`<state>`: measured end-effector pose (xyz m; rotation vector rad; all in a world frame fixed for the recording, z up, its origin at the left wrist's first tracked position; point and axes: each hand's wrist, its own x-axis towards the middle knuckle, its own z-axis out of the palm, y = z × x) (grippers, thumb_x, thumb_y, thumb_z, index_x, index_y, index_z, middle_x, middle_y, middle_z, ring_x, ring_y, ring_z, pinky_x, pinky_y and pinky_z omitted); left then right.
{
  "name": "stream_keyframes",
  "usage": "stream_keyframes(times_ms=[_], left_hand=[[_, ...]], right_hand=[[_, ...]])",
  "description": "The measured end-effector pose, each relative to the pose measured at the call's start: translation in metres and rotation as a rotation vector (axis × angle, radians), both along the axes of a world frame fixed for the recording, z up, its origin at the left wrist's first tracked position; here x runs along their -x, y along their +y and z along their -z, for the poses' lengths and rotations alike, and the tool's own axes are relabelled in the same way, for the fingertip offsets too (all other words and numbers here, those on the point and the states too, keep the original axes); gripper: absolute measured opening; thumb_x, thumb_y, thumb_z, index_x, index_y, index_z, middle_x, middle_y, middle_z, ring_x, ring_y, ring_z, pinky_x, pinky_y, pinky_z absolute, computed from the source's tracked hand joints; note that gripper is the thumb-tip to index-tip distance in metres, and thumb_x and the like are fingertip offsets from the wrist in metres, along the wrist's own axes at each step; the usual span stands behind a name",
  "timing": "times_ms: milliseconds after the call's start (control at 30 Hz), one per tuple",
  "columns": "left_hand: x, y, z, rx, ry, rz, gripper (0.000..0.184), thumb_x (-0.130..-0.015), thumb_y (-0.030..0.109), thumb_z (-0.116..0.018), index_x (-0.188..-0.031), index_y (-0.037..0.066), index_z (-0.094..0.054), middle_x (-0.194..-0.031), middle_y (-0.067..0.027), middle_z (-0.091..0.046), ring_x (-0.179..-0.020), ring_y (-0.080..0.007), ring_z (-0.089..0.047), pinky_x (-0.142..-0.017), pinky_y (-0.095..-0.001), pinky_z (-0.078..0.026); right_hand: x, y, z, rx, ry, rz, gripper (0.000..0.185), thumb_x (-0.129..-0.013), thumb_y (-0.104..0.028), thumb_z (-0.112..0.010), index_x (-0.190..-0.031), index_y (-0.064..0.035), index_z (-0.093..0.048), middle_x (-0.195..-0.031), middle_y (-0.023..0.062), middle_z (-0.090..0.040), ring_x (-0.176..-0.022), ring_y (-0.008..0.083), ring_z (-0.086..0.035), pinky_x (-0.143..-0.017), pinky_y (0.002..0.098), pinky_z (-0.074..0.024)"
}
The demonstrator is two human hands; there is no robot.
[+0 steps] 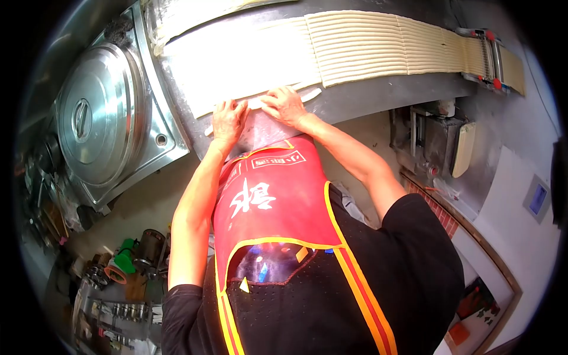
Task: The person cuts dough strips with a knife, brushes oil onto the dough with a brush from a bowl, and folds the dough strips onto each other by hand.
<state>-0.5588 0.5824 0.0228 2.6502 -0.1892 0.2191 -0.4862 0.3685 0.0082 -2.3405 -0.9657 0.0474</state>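
Note:
A thin pale strip of dough (pixel 311 94) lies along the front edge of the metal worktop, beside a wide dough sheet (pixel 248 65) washed out by glare. My left hand (pixel 228 122) has its fingers bent and pinched on the strip, close to its left end. A short way to the right, my right hand (pixel 285 106) grips the same strip, thumb and fingers together, with the right end sticking out past it. Both hands touch or nearly touch the sheet's near edge. To the right, ridged dough (pixel 367 50) in parallel strips continues from the sheet.
A cutting frame with red knobs (pixel 488 56) stands at the worktop's right end. On the left is a large round metal lid (pixel 97 115) on a steel stand. Below the worktop's right side sits a metal machine (pixel 441 139). Pots and tools (pixel 148 248) crowd the lower left.

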Motion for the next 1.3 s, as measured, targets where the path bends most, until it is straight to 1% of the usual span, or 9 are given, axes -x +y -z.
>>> stream_keyframes(times_ms=[100,167,267,400,633,733,900,1100,1300], left_hand=[[0.000,0.001,-0.001,-0.023,-0.067,0.032,0.020,-0.083,0.019,-0.072,-0.102,0.014,-0.069,-0.089,-0.0079,-0.058,-0.084,-0.0278,-0.056,-0.073,-0.0417,-0.046],[0.001,0.005,-0.003,-0.041,-0.091,0.055,0.018,-0.082,0.018,-0.071,-0.099,0.014,-0.068,-0.089,-0.0080,-0.057,-0.084,-0.0277,-0.056,-0.073,-0.0418,-0.046],[0.009,0.006,-0.001,-0.081,-0.093,0.063,0.015,-0.081,0.016,-0.070,-0.094,0.012,-0.064,-0.088,-0.0079,-0.057,-0.083,-0.0275,-0.056,-0.072,-0.0419,-0.046],[0.012,0.003,0.005,-0.081,-0.095,0.022,0.012,-0.080,0.013,-0.068,-0.087,0.011,-0.060,-0.082,-0.0078,-0.056,-0.079,-0.0273,-0.057,-0.070,-0.0412,-0.046],[0.014,0.009,0.007,-0.050,0.049,0.030,0.012,-0.081,0.013,-0.068,-0.090,0.010,-0.061,-0.078,-0.0084,-0.056,-0.078,-0.0287,-0.058,-0.072,-0.0415,-0.047],[0.008,0.008,0.000,0.017,0.064,0.023,0.017,-0.080,0.013,-0.069,-0.096,0.009,-0.063,-0.081,-0.0087,-0.058,-0.082,-0.0293,-0.059,-0.073,-0.0418,-0.048],[0.002,0.004,-0.009,-0.082,0.079,0.061,0.029,-0.080,0.019,-0.070,-0.106,0.007,-0.063,-0.096,-0.0109,-0.058,-0.095,-0.0299,-0.057,-0.081,-0.0438,-0.048],[0.001,0.017,-0.006,-0.131,0.143,0.141,0.025,-0.082,0.021,-0.068,-0.101,0.007,-0.061,-0.101,-0.0104,-0.059,-0.098,-0.0296,-0.057,-0.088,-0.0413,-0.046],[0.009,0.046,-0.019,-0.236,0.147,0.143,0.021,-0.082,0.022,-0.067,-0.096,0.006,-0.063,-0.098,-0.0109,-0.061,-0.100,-0.0295,-0.058,-0.091,-0.0410,-0.045]], right_hand=[[-0.002,-0.012,-0.008,0.013,0.044,0.008,0.024,-0.079,-0.025,-0.072,-0.101,-0.0151,-0.069,-0.096,0.0050,-0.064,-0.098,0.0253,-0.059,-0.086,0.0417,-0.0459],[-0.004,-0.020,-0.011,0.004,-0.147,-0.042,0.023,-0.078,-0.023,-0.072,-0.098,-0.0140,-0.067,-0.095,0.0047,-0.063,-0.096,0.0251,-0.058,-0.086,0.0420,-0.0454],[0.007,-0.033,-0.008,0.141,-0.126,0.013,0.020,-0.078,-0.017,-0.073,-0.096,-0.0125,-0.067,-0.093,0.0053,-0.063,-0.093,0.0262,-0.059,-0.085,0.0418,-0.0463],[0.009,-0.034,-0.001,0.079,-0.082,0.040,0.018,-0.078,-0.017,-0.073,-0.094,-0.0115,-0.066,-0.091,0.0052,-0.062,-0.091,0.0263,-0.059,-0.082,0.0413,-0.0457],[-0.001,-0.038,-0.004,0.080,-0.056,-0.024,0.017,-0.079,-0.015,-0.071,-0.094,-0.0090,-0.066,-0.090,0.0079,-0.062,-0.091,0.0272,-0.059,-0.082,0.0408,-0.0455],[-0.003,-0.028,-0.007,0.078,-0.096,0.016,0.020,-0.078,-0.014,-0.071,-0.097,-0.0083,-0.065,-0.093,0.0094,-0.062,-0.092,0.0284,-0.059,-0.083,0.0419,-0.0454],[0.000,-0.001,-0.005,0.037,-0.088,-0.035,0.033,-0.077,-0.015,-0.071,-0.109,-0.0079,-0.065,-0.106,0.0092,-0.064,-0.101,0.0293,-0.059,-0.090,0.0439,-0.0456],[-0.019,-0.053,-0.002,0.207,-0.054,-0.083,0.033,-0.078,-0.023,-0.070,-0.108,-0.0084,-0.065,-0.105,0.0098,-0.064,-0.104,0.0292,-0.058,-0.092,0.0447,-0.0446],[-0.040,-0.099,-0.019,0.198,-0.132,-0.057,0.033,-0.076,-0.023,-0.071,-0.106,-0.0109,-0.066,-0.101,0.0063,-0.063,-0.099,0.0253,-0.059,-0.092,0.0433,-0.0440]])
